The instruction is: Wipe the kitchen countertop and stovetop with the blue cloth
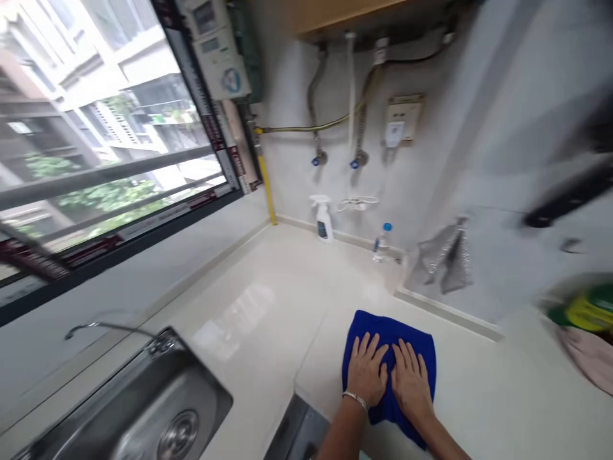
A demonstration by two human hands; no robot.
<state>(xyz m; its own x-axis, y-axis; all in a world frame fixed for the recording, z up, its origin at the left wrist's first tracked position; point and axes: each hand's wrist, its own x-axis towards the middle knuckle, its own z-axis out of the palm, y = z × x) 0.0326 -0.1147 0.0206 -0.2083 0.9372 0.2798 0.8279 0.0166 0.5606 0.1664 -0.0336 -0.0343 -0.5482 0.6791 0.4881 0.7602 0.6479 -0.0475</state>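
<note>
Leftmost, a window [110, 137] is set in a dark frame, and below it a metal sink [223, 401] is fitted into the pale counter [282, 281], with a thin faucet [115, 326] mounted at its rear edge. A meter box [218, 51] is fixed beside the window, and a yellow pipe [266, 188] is run down into the corner. A dark metal panel [297, 434] is seen at the near edge of the counter. Against the rear wall, a white spray bottle [324, 222] is stood upright; above it, two blue-handled valves [317, 160] are connected to hoses. A blue cloth [390, 324] is laid on the counter, right of the sink, and is covered in part by both hands. The left hand [368, 370], on whose wrist a bracelet [355, 400] is worn, is pressed flat on the cloth with its fingers extended. The right hand [410, 383] is likewise placed flat beside it, a narrow gap being left between the two. Behind the cloth, a clear bottle [382, 246] with a blue cap is positioned near the wall. Farther right, a grey item [445, 259] is hung on the wall, and a yellow-and-green object [591, 312] is blurred at the edge.
</note>
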